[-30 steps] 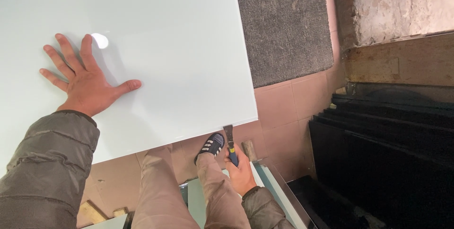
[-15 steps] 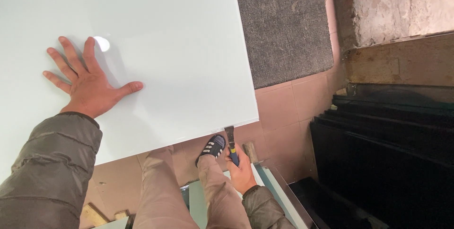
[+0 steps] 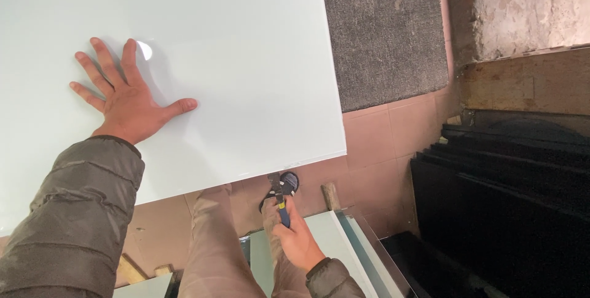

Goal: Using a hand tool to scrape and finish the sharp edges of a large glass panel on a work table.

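Pale glass fills the upper left of the frame: a large, glossy sheet [image 3: 233, 46] whose right edge runs down the middle of the picture and whose lower edge slants from lower left up to the centre. The left hand [image 3: 126, 98] lies flat on it at the left, fingers [image 3: 101, 58] spread wide and the thumb pointing right, holding nothing; a small bright glint of light shows just above the fingertips. An olive padded sleeve [image 3: 74, 212] runs from the wrist down to the lower left corner.

Below the sheet's lower edge, at centre bottom, the right hand [image 3: 298, 239] is wrapped around a small tool [image 3: 279, 202] with a blue and yellow handle and a dark metal head. The head points up and sits just beneath the sheet's edge (whether it touches the glass cannot be told). Beige trousers [image 3: 212, 242] and a dark shoe [image 3: 287, 182] show right behind the tool.

More pale sheets [image 3: 332, 242] lean at the bottom, beside the right hand. A grey mat [image 3: 384, 27] lies on the pink tiled floor [image 3: 381, 150] at upper centre-right, and dark slabs [image 3: 504, 199] are stacked at the right.
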